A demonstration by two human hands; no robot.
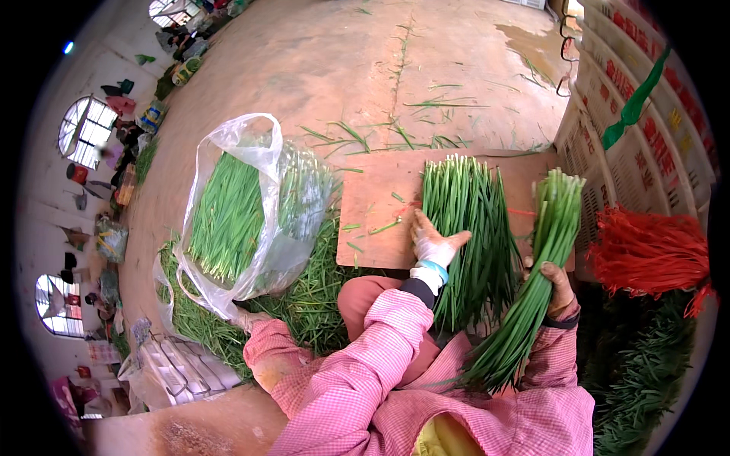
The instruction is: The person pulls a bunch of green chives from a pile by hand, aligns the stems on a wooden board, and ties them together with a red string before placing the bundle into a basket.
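Observation:
My left hand, in a pale, stained glove, lies against the left side of a broad pile of green garlic chives. Its thumb is spread out over the stalks, and the fingers are stretched rather than wrapped round them. A wooden board lies under the pile, whose pale cut ends point away from me. To the right, my right hand is closed round a thick bundle of garlic chives. This bundle is held tilted, pale ends up, with its leaf tips hanging toward my lap.
Left of the board stands a clear plastic bag packed with chives, on loose green leaves. Stacked white crates rise at the right, beside a hanging bunch of red ties. Dark green leaves lie below. Scraps litter the floor.

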